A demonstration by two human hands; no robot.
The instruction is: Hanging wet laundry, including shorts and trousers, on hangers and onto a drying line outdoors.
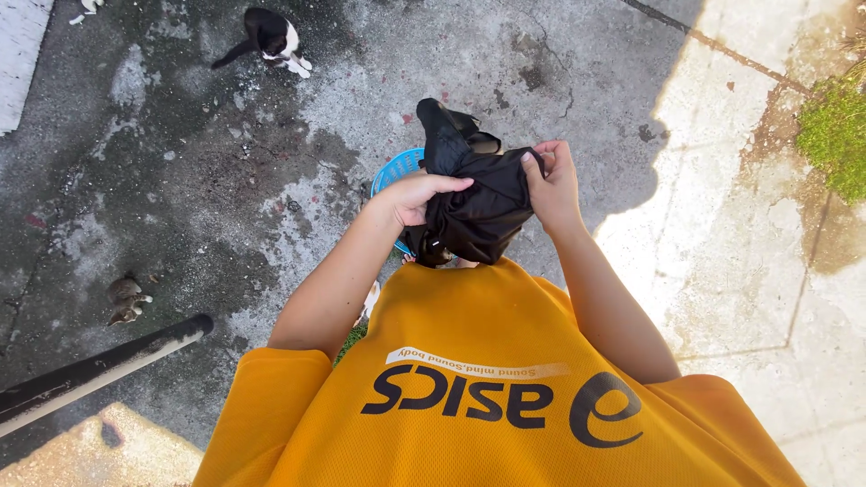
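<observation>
a black cloth garment is bunched up in mid-air between both hands, just in front of the person's chest. it looks dark, limp and slightly glossy, with folds gathered in a lump and one end sticking up on the far side. the left hand is closed over the left side of the bundle, fingers curled onto the fabric. the right hand pinches the right upper edge, its fingertips closed on a fold.

below and behind the garment, partly hidden by it and by the left forearm, sits a blue plastic basket with a slotted rim; only its left curve shows. the person wears an orange shirt with dark lettering and a pale stripe across the chest, filling the near part of the view.

the ground is stained grey concrete, shaded on the left and sunlit on the right. a black and white cat sits at the far left. a small brownish animal lies at the left; what kind is hard to tell. a dark pole slants across the near left. green plants edge the far right.
</observation>
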